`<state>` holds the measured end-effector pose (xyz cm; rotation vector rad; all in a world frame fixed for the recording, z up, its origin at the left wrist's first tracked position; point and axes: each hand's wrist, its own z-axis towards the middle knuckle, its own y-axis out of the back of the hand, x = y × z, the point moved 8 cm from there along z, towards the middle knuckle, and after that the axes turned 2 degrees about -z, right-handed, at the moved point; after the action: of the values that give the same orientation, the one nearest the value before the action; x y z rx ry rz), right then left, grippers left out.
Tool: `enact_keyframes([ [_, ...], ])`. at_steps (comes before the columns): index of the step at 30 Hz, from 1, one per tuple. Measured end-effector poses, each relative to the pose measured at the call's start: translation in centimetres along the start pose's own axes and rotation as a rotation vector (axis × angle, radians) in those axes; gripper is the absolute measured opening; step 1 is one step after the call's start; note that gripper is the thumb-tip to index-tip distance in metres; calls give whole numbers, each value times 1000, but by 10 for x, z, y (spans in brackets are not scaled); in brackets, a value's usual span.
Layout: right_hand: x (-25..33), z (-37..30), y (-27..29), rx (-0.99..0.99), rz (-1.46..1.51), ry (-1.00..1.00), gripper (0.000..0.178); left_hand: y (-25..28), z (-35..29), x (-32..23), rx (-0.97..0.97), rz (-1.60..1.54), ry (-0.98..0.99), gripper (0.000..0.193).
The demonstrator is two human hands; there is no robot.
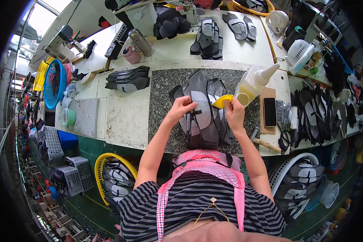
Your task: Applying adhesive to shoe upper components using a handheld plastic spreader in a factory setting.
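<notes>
Pile (199, 131): on the slab (160, 94), between and below both grips; far tip almost at the slab's far edge, near end close to its front edge, right flank running under the right hand.
Pile, look: many curved pieces overlapping lengthwise, grey panels with black borders, some pale, others nearly black.
Top panel (201, 104): beside the left fingertips; long, light grey, with a small black tab (196, 112) just nearer the body than those fingertips.
Yellow piece (221, 101): at the right fingertips, over the pile's right half; bright, wedge-like, curved along the far edge.
Right hand (234, 111): thumb and fingers pressed together, pinching the yellow piece by its right end.
Left hand (182, 109): fingertips at the top panel's left edge; cannot tell whether pinching or merely resting.
Room between grips: narrow, taken up by top panel and yellow piece.
Room left of left grip: bare granite strip, then open white tabletop (127, 117); farther out, toward the far side, a flat stack (127, 79) of dark pieces.
Room right of right grip: tight; bottle (249, 86) just beside the hand, pale and cone-nozzled; farther right, phone (270, 112); from there toward the body, hammer (267, 145) and scissors (284, 140).
Beyond both grips: past the slab, another dark-and-grey heap (207, 38).
Front edge: pink apron (207, 161) close by, below both grips.
</notes>
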<state>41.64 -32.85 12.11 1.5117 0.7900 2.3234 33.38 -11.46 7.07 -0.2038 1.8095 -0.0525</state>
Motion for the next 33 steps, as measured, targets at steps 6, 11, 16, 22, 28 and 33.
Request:
enact_keyframes([
  [6,-6,1,-2,31,18,-39,30,-16,-64,-33,6,403,-346,24],
  [11,4,-3,-10,64,127,-34,17,-44,-79,-48,246,397,-618,20],
  [16,-10,-12,-8,73,106,-63,23,4,-97,9,37,-360,-177,13],
  [22,-47,-15,-8,31,447,-324,17,176,-163,42,-575,-817,-364,18],
  [28,-75,2,28,-179,410,-332,16,343,-154,86,-828,-864,-358,8],
  [33,-92,-10,46,-261,377,-382,17,414,-121,124,-927,-925,-302,12],
])
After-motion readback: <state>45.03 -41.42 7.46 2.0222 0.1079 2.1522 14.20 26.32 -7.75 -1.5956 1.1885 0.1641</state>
